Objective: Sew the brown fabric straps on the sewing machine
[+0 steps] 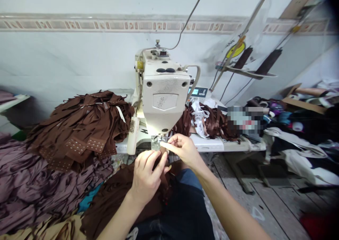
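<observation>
A white sewing machine [167, 81] stands straight ahead, its lit needle area just beyond my fingertips. My left hand [147, 174] is closed on a piece of brown fabric [163, 151], fingers pointing toward the presser foot. From the right, my right hand [185, 150] pinches the same piece close to the needle, thumb and forefinger together. Exactly where the fabric's edge lies under the foot is hidden by my fingers. More brown fabric [119, 194] hangs down over my lap.
Brown garment pieces [90, 120] with rows of eyelets or studs are heaped left of the machine. Mauve fabric [39, 183] lies lower left. Brown and white straps [201, 118] sit on the right, below a control panel [197, 91]. Dark thread cones [268, 61] stand at upper right.
</observation>
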{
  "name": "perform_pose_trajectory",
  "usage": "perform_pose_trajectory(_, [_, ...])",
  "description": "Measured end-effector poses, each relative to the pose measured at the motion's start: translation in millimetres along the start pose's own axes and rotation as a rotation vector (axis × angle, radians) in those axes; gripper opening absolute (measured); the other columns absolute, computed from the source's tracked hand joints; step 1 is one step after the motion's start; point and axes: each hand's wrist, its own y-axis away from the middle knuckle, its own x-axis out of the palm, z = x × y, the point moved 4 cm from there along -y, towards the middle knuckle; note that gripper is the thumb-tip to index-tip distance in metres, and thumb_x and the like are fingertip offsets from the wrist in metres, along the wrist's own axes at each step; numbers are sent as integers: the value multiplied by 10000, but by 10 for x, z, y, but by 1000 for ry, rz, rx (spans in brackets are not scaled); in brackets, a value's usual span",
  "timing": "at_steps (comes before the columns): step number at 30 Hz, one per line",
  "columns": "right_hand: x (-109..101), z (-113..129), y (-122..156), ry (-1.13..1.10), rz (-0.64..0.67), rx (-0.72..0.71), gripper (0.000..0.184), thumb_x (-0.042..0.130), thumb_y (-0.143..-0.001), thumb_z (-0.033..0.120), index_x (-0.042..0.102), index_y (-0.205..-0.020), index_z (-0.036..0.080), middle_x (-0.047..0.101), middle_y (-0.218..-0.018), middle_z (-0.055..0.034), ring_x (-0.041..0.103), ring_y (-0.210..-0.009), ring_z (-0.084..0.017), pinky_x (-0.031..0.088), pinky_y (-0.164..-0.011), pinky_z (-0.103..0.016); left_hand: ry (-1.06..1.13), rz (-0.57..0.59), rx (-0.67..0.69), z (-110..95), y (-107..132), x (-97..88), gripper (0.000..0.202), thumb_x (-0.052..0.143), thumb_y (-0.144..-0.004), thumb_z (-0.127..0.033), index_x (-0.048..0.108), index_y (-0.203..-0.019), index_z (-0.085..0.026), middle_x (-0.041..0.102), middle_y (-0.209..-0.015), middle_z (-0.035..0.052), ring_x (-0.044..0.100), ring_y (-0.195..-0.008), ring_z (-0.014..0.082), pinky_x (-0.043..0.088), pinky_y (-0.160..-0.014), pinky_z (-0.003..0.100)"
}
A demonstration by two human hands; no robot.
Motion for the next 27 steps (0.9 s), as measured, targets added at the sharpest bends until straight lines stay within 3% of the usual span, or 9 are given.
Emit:
perform_pose_trajectory(5, [72,-251,338,-103,63,125,514,658,-960,716,625,-837,218,577,-680,32,501,-537,-131,415,-491,-248,-5,-1,-8,-13,-24,29,336,688,-1024,-157,711,-1359,-141,742,-1246,153,640,-1233,297,507,-1106,480])
perform_pose_trajectory(7, [126,-314,511,-117,100,113,527,578,-1018,706,605,-818,219,542,-659,34,509,-555,-137,425,-510,-246,9,-3,-18,-14,-29,42,360,698,-1016,-158,700,-1375,-140,740,-1271,157,637,-1244,301,513,-1106,475])
perform_pose_trajectory(10, [229,-367,740,-168,125,49,503,609,-1023,666,613,-815,208,529,-649,35,504,-555,-131,409,-509,-239,49,9,-41,-17,-17,65,412,681,-1017,-155,667,-1428,-141,736,-1320,162,629,-1267,309,511,-1115,478])
perform_pose_trajectory(13, [291,-392,883,-215,52,19,475,631,-1025,630,638,-828,198,507,-633,44,453,-504,-110,350,-476,-235,71,24,-74,-14,2,83,459,643,-1021,-132,632,-1478,-167,732,-1351,154,617,-1291,314,502,-1125,501])
perform_pose_trajectory(22, [288,-319,920,-257,-59,0,463,636,-1036,588,645,-791,195,506,-629,38,448,-508,-111,331,-470,-240,132,103,-91,22,-141,91,394,639,-1045,-216,659,-1438,-208,752,-1321,129,650,-1239,306,539,-1070,496])
perform_pose_trajectory(27, [294,-318,841,-256,-30,10,471,615,-1047,588,630,-780,201,521,-629,33,472,-511,-119,346,-476,-243,60,82,-128,5,-136,70,389,613,-1060,-234,646,-1445,-186,744,-1344,139,629,-1254,320,515,-1078,508])
